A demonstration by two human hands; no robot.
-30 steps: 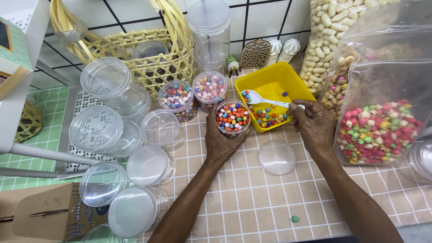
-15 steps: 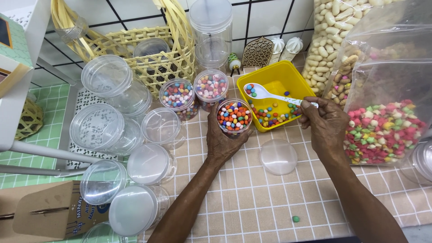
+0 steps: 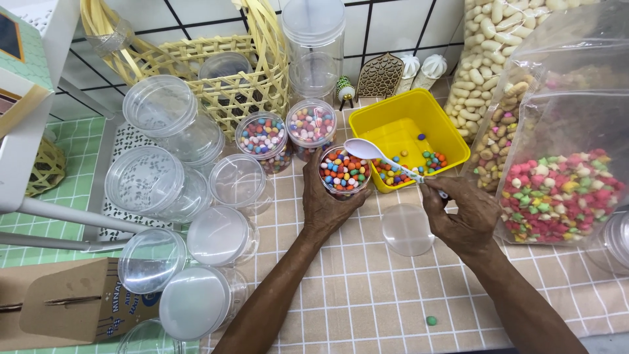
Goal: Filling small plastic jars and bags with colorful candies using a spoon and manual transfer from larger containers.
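Observation:
My left hand (image 3: pixel 329 208) is wrapped around a small clear jar (image 3: pixel 344 174) brimming with multicoloured round candies. My right hand (image 3: pixel 462 218) holds a white plastic spoon (image 3: pixel 383 158) by the handle; its empty-looking bowl hovers over the jar's right rim. Just behind the spoon sits a yellow square tub (image 3: pixel 404 124) with a few candies left at the bottom. A loose clear lid (image 3: pixel 407 228) lies flat on the cloth between my hands.
Two filled candy jars (image 3: pixel 263 138) (image 3: pixel 310 126) stand behind. Several empty clear jars with lids (image 3: pixel 162 180) crowd the left. A woven basket (image 3: pixel 218 72) and tall clear canister (image 3: pixel 313 39) are at the back, bags of snacks (image 3: pixel 563 177) at right, a stray green candy (image 3: pixel 430 320) near the front.
The spoon has travelled left from inside the yellow tub to above the jar. My right hand has pulled back toward me. My left hand has stayed on the jar.

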